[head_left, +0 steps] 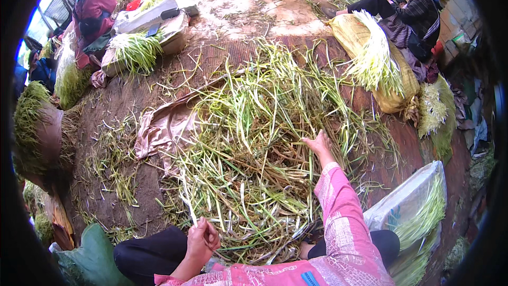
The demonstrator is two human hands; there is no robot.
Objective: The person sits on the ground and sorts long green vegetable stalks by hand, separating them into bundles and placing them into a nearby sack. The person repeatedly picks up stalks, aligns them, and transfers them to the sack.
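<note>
A loose heap of long green and yellowish plant stalks (pixel 246 159) lies on the ground before me, with brown withered ones mixed in. My right hand (pixel 320 145) reaches into the heap's right side, its thumb spread out to the left; whether its fingers hold any stalks cannot be made out. Near my lap at the heap's lower left is my left hand (pixel 203 238), its fingers curled closed around the end of a pale stalk (pixel 189 198). A crumpled pinkish cloth (pixel 164 127) shows from under the heap at the left.
At right lie a transparent plastic bag of stalks (pixel 420 206) and a yellow sack (pixel 381 59) bearing a pale bundle (pixel 375 53). Another bundle (pixel 135 49) rests on a padded block at upper left. People sit at upper left (pixel 93 12) and upper right (pixel 420 16). A green sack (pixel 91 256) is at lower left.
</note>
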